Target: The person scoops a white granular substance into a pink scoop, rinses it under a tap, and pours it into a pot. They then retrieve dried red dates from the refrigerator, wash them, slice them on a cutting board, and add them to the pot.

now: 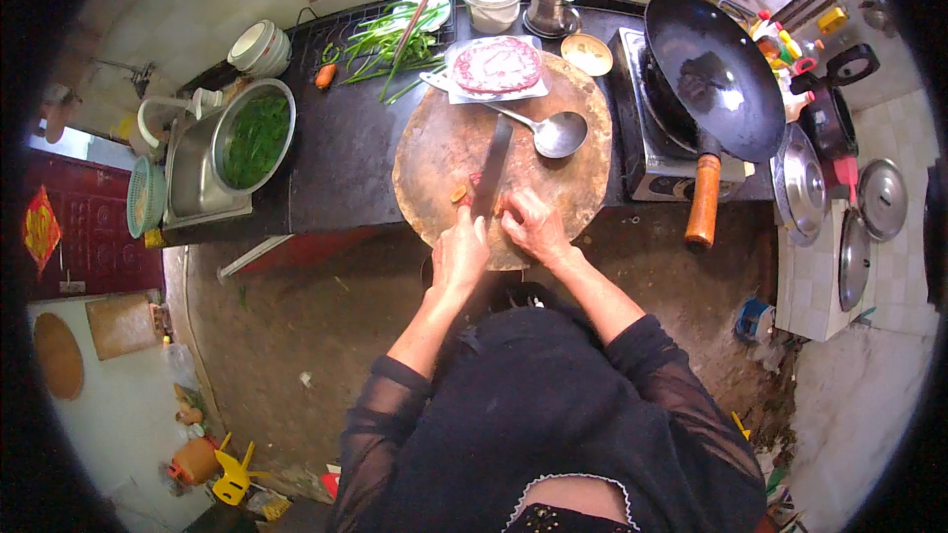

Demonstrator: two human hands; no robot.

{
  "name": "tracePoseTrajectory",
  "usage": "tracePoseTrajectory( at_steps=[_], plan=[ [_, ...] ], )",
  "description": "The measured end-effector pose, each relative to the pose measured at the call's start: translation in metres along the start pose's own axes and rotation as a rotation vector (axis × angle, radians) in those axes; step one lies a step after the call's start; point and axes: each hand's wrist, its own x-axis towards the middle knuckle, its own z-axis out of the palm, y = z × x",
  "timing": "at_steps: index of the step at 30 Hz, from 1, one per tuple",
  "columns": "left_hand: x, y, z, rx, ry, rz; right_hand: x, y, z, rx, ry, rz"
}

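Observation:
A round wooden chopping block [422, 155] lies before me. My left hand [461, 255] is closed around a kitchen knife's handle, which it mostly hides; the dark blade [495, 163] points away from me and looks blurred. Just right of the blade, my right hand [535, 226] has its fingers curled over a small orange-brown food piece [498, 203]. Left of the blade lie another orange-brown piece [459, 194] and a small red piece [475, 178]. A metal ladle [561, 135] rests farther back, beside red-and-white marbled meat [496, 65] on a white wrapper or tray.
Left are a sink [194, 170], a metal bowl of leafy greens [257, 132], stacked bowls [259, 48] and a carrot piece [326, 75]. Green stalks [392, 37] lie behind. A white tub [492, 0] stands at the back; right, a wok [711, 81] sits tilted over the stove [644, 179].

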Motion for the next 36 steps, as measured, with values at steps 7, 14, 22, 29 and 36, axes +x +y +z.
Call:
tracePoseTrajectory(
  at_steps=[7, 14, 22, 29, 36],
  plan=[
    [0.005, 0.014, 0.007, 0.075, 0.025, 0.123, -0.004, 0.001, 0.007, -0.183, -0.068, -0.104],
    [0.0, 0.009, -0.012, -0.21, 0.086, 0.043, -0.01, -0.005, 0.004, 0.12, 0.147, 0.167],
    [-0.033, -0.027, -0.041, -0.038, 0.018, 0.242, 0.002, 0.021, -0.022, 0.569, -0.022, 0.619],
    [-0.022, -0.047, -0.042, 0.207, -0.035, 0.285, -0.011, 0.04, -0.045, 1.036, 0.164, 0.915],
    [-0.018, -0.02, -0.045, 0.045, 0.032, 0.164, -0.01, -0.006, -0.013, 0.053, -0.064, 0.014]
  ],
)
